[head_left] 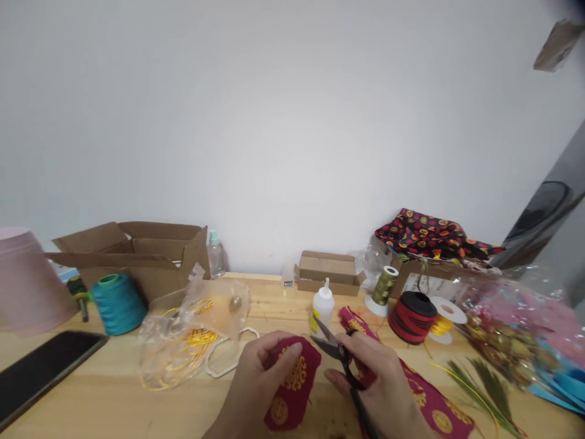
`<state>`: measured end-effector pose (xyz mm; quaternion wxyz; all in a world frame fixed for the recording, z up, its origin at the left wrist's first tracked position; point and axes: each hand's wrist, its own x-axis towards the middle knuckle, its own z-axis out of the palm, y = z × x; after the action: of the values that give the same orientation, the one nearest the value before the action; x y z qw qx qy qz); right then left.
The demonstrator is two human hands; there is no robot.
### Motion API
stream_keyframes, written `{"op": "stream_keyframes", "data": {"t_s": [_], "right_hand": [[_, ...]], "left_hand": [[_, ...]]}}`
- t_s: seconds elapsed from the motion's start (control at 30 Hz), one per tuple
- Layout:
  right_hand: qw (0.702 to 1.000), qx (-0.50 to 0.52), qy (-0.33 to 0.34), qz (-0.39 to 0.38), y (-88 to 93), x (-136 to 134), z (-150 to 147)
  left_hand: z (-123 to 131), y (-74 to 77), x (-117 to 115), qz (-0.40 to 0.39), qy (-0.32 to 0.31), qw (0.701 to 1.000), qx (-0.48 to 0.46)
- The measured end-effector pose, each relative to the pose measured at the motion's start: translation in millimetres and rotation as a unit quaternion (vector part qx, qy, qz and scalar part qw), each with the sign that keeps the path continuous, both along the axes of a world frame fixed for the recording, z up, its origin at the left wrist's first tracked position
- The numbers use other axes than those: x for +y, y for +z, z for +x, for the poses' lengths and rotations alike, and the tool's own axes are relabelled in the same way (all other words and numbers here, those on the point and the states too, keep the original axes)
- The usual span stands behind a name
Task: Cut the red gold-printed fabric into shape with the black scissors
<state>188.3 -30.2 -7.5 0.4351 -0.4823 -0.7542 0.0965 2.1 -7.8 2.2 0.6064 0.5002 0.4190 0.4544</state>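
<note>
Two hands meet low in the middle of the head view, over a pale wooden table (114,402). The left hand (260,378) has its fingers curled under a small red pouch (292,381) with gold embroidery, thumb pressed on its upper face, so the pouch is pinched firmly and lifted a little toward the camera. The right hand (384,381) is closed through the dark handles of the scissors (340,353); the blades stand slightly parted and point up and left, their tips just beside the pouch's upper right edge. Whether any thread lies between the blades is too small to tell.

Judging by this, the step in hand is trimming at the pouch's edge. A clean snip calls for the left hand to keep the pouch steady and for the blades to close only on what sticks out, clear of the thumb and the cloth.

Under the right hand lies a long strip of red brocade (434,408). Just behind the scissors stands a glue bottle (322,308). Right of it sit an olive thread spool (384,286) and a red-and-black ribbon roll (412,317). Left of the hands lie a plastic bag of yellow cord (192,332), a teal thread cone (117,303) and a phone (43,369).
</note>
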Motion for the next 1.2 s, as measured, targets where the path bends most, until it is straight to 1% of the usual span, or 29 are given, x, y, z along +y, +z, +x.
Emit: {"op": "stream_keyframes", "data": {"t_s": [0.07, 0.13, 0.23, 0.37, 0.53, 0.73, 0.93, 1.2], "right_hand": [[0.997, -0.064, -0.007, 0.047, 3.3, -0.6, 3.0], [0.993, -0.1, -0.016, 0.06, 3.8, -0.8, 5.2], [0.989, -0.139, -0.017, 0.055, 2.8, -1.2, 7.1], [0.984, -0.174, -0.018, 0.042, 5.7, -2.7, 8.1], [0.981, -0.192, -0.016, 0.04, 9.4, -3.2, 9.1], [0.981, -0.192, -0.012, 0.035, 8.2, -3.1, 9.2], [0.977, -0.201, -0.01, 0.071, 8.5, -2.6, 8.1], [0.975, -0.216, -0.03, 0.052, 7.5, -3.2, 6.9]], "left_hand": [[0.6, 0.3, 0.8, 0.003, -0.005, 1.0, 0.006], [0.9, 0.0, 1.4, -0.001, 0.0, 1.0, 0.006], [0.0, -0.5, 2.4, 0.008, 0.015, 1.0, 0.007], [-2.7, 1.2, 3.5, 0.045, 0.021, 0.998, 0.042], [-4.4, 4.2, 3.7, 0.077, 0.02, 0.993, 0.087], [-4.2, 4.0, 4.5, 0.088, 0.038, 0.991, 0.093], [-3.5, 3.2, 4.6, 0.07, 0.042, 0.994, 0.073], [-1.9, 4.6, 4.6, 0.053, 0.019, 0.995, 0.08]]}}
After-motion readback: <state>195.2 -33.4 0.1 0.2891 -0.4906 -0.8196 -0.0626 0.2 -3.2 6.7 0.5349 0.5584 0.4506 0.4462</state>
